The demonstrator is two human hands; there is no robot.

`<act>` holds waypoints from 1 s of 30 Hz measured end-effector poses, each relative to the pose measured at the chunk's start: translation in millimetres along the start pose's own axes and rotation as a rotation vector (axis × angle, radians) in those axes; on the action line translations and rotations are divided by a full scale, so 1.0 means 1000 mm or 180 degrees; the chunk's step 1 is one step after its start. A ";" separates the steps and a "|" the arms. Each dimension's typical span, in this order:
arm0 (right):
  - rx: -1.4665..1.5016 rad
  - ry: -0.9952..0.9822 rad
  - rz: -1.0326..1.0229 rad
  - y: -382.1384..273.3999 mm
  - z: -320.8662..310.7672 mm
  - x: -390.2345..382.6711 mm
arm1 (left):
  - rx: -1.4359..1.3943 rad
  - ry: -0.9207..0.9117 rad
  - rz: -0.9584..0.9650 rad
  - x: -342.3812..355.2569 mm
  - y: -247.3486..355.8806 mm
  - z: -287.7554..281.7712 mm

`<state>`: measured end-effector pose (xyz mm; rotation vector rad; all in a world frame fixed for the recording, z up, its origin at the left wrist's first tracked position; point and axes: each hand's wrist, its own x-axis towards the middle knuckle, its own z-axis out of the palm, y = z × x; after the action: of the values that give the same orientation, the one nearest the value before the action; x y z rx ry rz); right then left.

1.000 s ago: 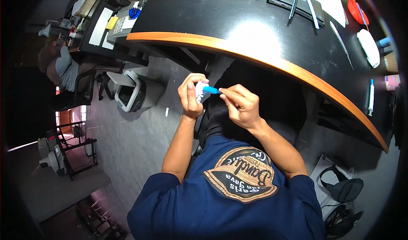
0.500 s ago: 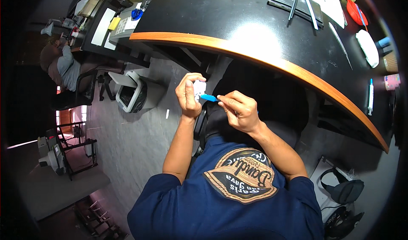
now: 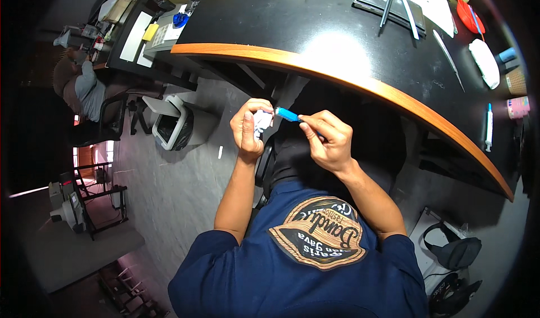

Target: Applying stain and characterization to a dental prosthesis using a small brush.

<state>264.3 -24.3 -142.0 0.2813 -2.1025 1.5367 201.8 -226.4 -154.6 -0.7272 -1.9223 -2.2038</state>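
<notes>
My left hand (image 3: 249, 128) is closed round a small white lumpy object (image 3: 261, 124), gripping it upright below the desk's edge, over my lap. My right hand (image 3: 329, 138) pinches a small blue brush (image 3: 288, 114) by its handle, with the brush head pointing up and left beside the upper part of the white piece; whether they touch I cannot tell. My fingers partly hide the white object and the brush handle.
A black desk (image 3: 264, 22) with a wooden edge holds tools, a tablet (image 3: 363, 3), a red pouch (image 3: 468, 15), white bundle (image 3: 482, 62) and syringe (image 3: 488, 128). A bin (image 3: 191, 124) stands left; a seated person (image 3: 90, 87) works beyond; a black bag (image 3: 455, 250) lies lower right.
The brush has moved up from the middle of the white piece to beside its top, now angled upward. My right hand has shifted right; my left hand has moved slightly left.
</notes>
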 end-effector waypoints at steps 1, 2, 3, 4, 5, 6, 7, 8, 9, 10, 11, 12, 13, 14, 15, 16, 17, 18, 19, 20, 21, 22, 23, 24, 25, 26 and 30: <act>0.0099 -0.0031 0.0055 -0.008 0.002 0.002 | -0.0005 -0.0002 0.0000 0.000 -0.001 0.000; 0.0170 -0.0098 0.0109 -0.010 0.006 0.001 | 0.0119 -0.0012 0.0131 0.001 -0.004 0.000; 0.0259 -0.0174 -0.0014 -0.009 0.009 -0.001 | 0.0246 -0.0023 0.0262 0.001 -0.006 -0.001; 0.0289 -0.0206 -0.0036 -0.005 0.011 -0.003 | 0.0253 -0.0023 0.0270 0.000 -0.007 -0.001; 0.0321 -0.0237 -0.0060 -0.002 0.012 -0.004 | 0.0191 0.0153 0.0137 0.000 -0.007 0.000; 0.0332 -0.0236 -0.0072 0.002 0.010 -0.005 | 0.0131 0.0328 0.0005 -0.001 -0.008 0.000; 0.0253 -0.0305 -0.0052 0.003 0.006 -0.006 | 0.0141 0.0326 0.0007 0.000 -0.006 0.000; 0.0174 -0.0373 -0.0034 0.004 0.004 -0.007 | -0.0161 0.0452 -0.0234 0.002 -0.003 0.001; 0.0185 -0.0368 -0.0040 0.004 0.004 -0.007 | -0.0464 0.0577 -0.0472 0.003 -0.001 0.001; 0.0178 -0.0350 -0.0042 0.004 0.003 -0.006 | -0.0466 0.0607 -0.0462 0.004 -0.002 0.003; 0.0169 -0.0331 -0.0045 0.004 0.002 -0.004 | -0.0465 0.0610 -0.0470 0.003 -0.002 0.004; 0.0197 -0.0318 0.0004 0.003 0.003 -0.003 | -0.0388 0.0643 -0.0478 0.003 -0.002 0.005; 0.0199 -0.0315 -0.0003 0.000 0.002 -0.002 | -0.0307 0.0670 -0.0469 0.003 0.000 0.007; 0.0166 -0.0293 0.0066 -0.002 0.002 0.000 | -0.0306 0.0669 -0.0464 0.002 0.000 0.008; 0.0133 -0.0271 0.0137 -0.004 0.002 0.001 | -0.0168 0.0630 -0.0469 0.002 0.000 0.009; 0.0134 -0.0267 0.0139 -0.005 0.002 0.001 | -0.0029 0.0588 -0.0477 0.002 0.002 0.010; 0.0141 -0.0261 0.0134 -0.005 0.002 0.002 | -0.0029 0.0584 -0.0480 0.001 0.003 0.011; 0.0147 -0.0255 0.0131 -0.005 0.003 0.002 | 0.0239 0.0575 -0.0489 0.001 0.004 0.013; 0.0144 -0.0251 0.0134 -0.005 0.004 0.003 | 0.0506 0.0563 -0.0496 0.002 0.006 0.015; 0.0178 -0.0237 0.0077 -0.003 0.005 0.003 | 0.0656 0.0589 -0.0461 0.003 0.008 0.019; 0.0212 -0.0225 0.0019 -0.002 0.006 0.003 | 0.0653 0.0584 -0.0465 0.003 0.008 0.020; 0.0209 -0.0226 0.0020 -0.001 0.005 0.002 | 0.0650 0.0594 -0.0529 0.003 0.009 0.021; 0.0131 -0.0274 0.0026 0.000 0.004 0.001 | 0.0646 0.0605 -0.0593 0.002 0.009 0.022; 0.0052 -0.0324 0.0032 0.001 0.001 0.000 | 0.0643 0.0607 -0.0594 0.001 0.009 0.021; 0.0051 -0.0325 0.0029 0.002 -0.002 0.001 | 0.0743 0.0564 -0.0660 0.000 0.009 0.019; -0.0021 -0.0377 0.0010 0.004 -0.006 0.001 | 0.0842 0.0522 -0.0726 -0.001 0.008 0.017; -0.0103 -0.0363 0.0044 0.004 -0.011 0.002 | 0.0684 0.0542 -0.0788 -0.001 0.001 0.017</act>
<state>264.0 -12.2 -141.8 0.3511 -2.2190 1.5257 208.2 -210.5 -152.7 -0.2727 -2.2132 -2.0603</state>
